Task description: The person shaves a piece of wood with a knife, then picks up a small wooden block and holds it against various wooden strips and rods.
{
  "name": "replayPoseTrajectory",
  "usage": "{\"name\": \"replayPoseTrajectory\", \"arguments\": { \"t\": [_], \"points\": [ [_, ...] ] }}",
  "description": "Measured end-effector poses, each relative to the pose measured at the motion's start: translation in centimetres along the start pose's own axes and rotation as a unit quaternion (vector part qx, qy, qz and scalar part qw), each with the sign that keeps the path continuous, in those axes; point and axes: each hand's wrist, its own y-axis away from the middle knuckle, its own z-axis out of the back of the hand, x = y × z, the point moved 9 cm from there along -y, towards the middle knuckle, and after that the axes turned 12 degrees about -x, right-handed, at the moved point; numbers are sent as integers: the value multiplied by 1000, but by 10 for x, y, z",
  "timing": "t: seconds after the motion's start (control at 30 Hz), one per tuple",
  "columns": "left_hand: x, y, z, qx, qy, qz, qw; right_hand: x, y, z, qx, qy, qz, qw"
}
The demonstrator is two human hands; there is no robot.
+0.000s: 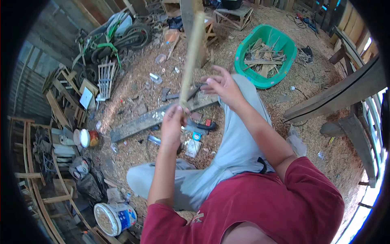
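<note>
My left hand (174,122) is closed around the lower end of a long, pale wooden stick (190,65). The stick stands nearly upright, its upper end in front of a wooden post. To its right, my right hand (224,88) is raised above my knee with the fingers spread, apart from the stick and holding nothing. Below the hands a thick wooden plank (140,127) lies across the floor. What looks like a hatchet (167,95) rests just beyond it. On the near side are a tool with a black and red handle (209,125) and a blue tape measure (196,136).
A green tub (265,83) of wood scraps stands ahead on the right. A green motorbike (109,46) is at the back left, near stacked wood pieces. A white bucket (107,219) sits at lower left. Curved timbers (337,91) flank the right side. Shavings cover the floor.
</note>
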Motion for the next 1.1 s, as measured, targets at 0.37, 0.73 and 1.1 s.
{"name": "replayPoseTrajectory", "arguments": {
  "t": [0.37,0.73,1.1],
  "points": [
    [-39,-33,89,-117,314,-85,938,9,11,-1,10,171,69,983],
    [-62,-26,110,-173,299,-80,935,72,55,-62,121,145,61,980],
    [-49,-50,141,-223,300,-69,925,24,-64,-189,183,98,41,977]
  ]
}}
